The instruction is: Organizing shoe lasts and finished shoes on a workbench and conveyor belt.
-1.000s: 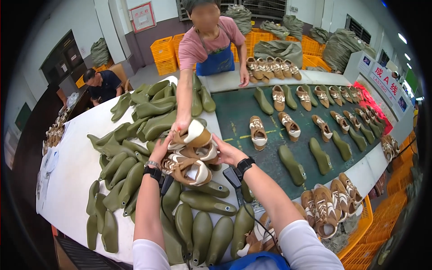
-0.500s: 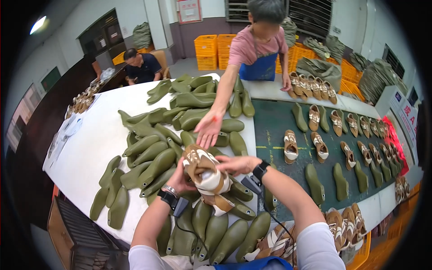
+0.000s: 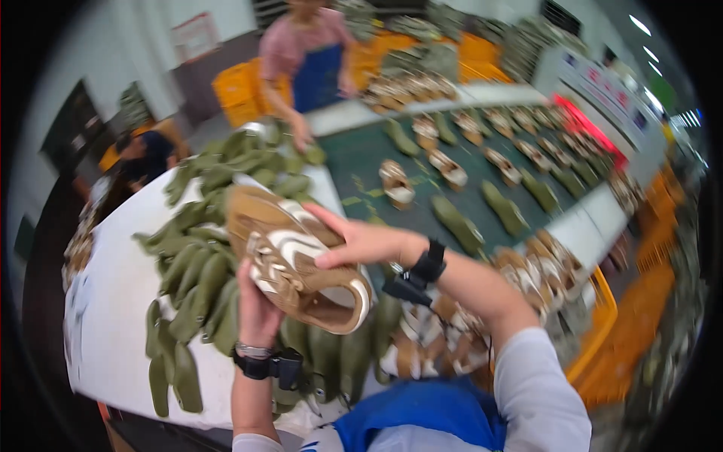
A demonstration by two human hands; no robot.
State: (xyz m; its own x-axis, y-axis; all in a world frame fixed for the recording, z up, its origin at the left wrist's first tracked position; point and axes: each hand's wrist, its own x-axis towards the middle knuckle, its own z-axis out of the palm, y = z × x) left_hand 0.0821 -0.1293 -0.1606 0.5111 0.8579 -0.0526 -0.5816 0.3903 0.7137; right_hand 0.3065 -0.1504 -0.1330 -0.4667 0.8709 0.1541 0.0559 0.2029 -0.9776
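Observation:
A brown-and-white sneaker point(image 3: 301, 264) with white laces is held up in front of me, tilted, its opening toward the lower right. My left hand point(image 3: 258, 305) grips it from below and the left, with the fingers partly hidden behind it. My right hand point(image 3: 361, 239) closes over its upper right side, thumb on the near face. Whether a second shoe is pressed behind it I cannot tell. Beneath and around my hands lie many olive-green shoe lasts point(image 3: 211, 282) on a white table point(image 3: 113, 301).
On the green conveyor belt point(image 3: 361, 162), sneakers point(image 3: 395, 183) and lasts stand in rows. More sneakers point(image 3: 538, 267) lie at its near edge beside an orange crate point(image 3: 602, 324). Across the table a co-worker in a blue apron point(image 3: 316, 79) reaches to the lasts; another person point(image 3: 143, 154) sits at the far left.
My view has swung to the right. The held sneaker has been raised and turned, now showing its laced side. The co-worker's outstretched hand has drawn back to the far lasts.

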